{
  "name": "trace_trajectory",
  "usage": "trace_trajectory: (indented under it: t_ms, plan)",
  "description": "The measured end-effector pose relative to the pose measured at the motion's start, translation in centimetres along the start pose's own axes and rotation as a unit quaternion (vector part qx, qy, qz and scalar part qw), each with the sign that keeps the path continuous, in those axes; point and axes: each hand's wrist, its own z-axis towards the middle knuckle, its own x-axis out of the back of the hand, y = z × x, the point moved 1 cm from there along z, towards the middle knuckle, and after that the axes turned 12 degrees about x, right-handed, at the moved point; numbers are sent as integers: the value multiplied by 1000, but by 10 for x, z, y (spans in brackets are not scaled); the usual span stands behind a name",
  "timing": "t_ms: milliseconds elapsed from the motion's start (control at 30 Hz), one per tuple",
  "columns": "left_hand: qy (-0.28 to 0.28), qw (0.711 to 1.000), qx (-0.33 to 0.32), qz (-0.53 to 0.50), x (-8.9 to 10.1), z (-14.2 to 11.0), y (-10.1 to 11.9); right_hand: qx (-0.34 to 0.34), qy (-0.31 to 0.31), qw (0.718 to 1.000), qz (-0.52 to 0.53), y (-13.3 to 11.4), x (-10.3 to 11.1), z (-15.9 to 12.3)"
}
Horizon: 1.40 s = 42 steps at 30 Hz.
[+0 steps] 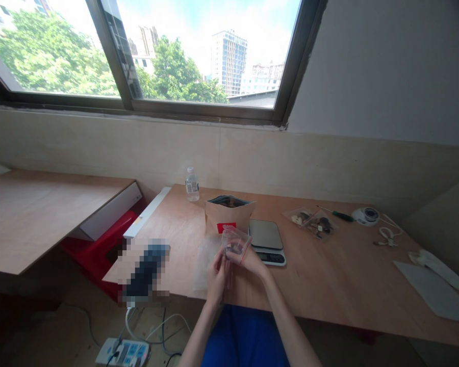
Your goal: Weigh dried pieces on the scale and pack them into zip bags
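Note:
A small clear zip bag (237, 239) with a red seal line is between my hands, above the front edge of the wooden table. Something dark shows through its plastic, too small to name. My left hand (216, 275) pinches the bag's lower left side. My right hand (250, 261) is at its right side by the red line; its fingers are partly covered by the plastic, and I cannot tell whether they are inside or behind it. Under my left hand lies a larger clear plastic bag (204, 265). Just beyond stands an open brown paper pouch (212, 216) with a red label.
Right of the pouch sits a kitchen scale (265, 234). Farther right lie filled zip bags (321, 226), a green-handled screwdriver (342, 216) and a white dome camera (365, 216) with cable. A water bottle (192, 186) stands at the back. A power strip (124, 352) lies on the floor.

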Motion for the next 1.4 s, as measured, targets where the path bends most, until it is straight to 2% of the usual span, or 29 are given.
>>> trace_trajectory:
  t_ms: [233,367,533,600,667,733,833,900,1033,1133,1267,1400]
  plan:
    - [8,1000,4,1,1,1,-4,-5,58,998,39,-3,1,-5]
    - [4,1000,8,-2,1,0,-3,6,69,998,13,-10,4,-8]
    - [54,998,14,0,4,-1,5,-18,141,990,-25,-12,14,-13]
    - [62,998,14,6,4,-1,6,-39,144,989,-10,-17,23,-15]
    - [63,998,15,13,5,-1,5,-45,136,990,-19,-28,36,-17]
    - [70,997,18,19,6,0,1,-29,137,987,-75,-47,53,-17]
    - [82,996,17,27,7,0,-2,16,162,967,-197,-84,76,-8]
    - [75,996,14,34,6,0,-2,57,185,951,-241,-111,82,4]
    - [48,997,5,54,2,-3,4,193,235,923,-236,-152,69,43]
    - [40,997,2,64,1,-4,6,257,219,907,-251,-157,49,73]
    - [45,996,-6,79,2,-3,3,239,149,901,-330,-141,30,89]
    - [39,995,-3,87,2,-2,-1,226,176,887,-361,-128,31,69]
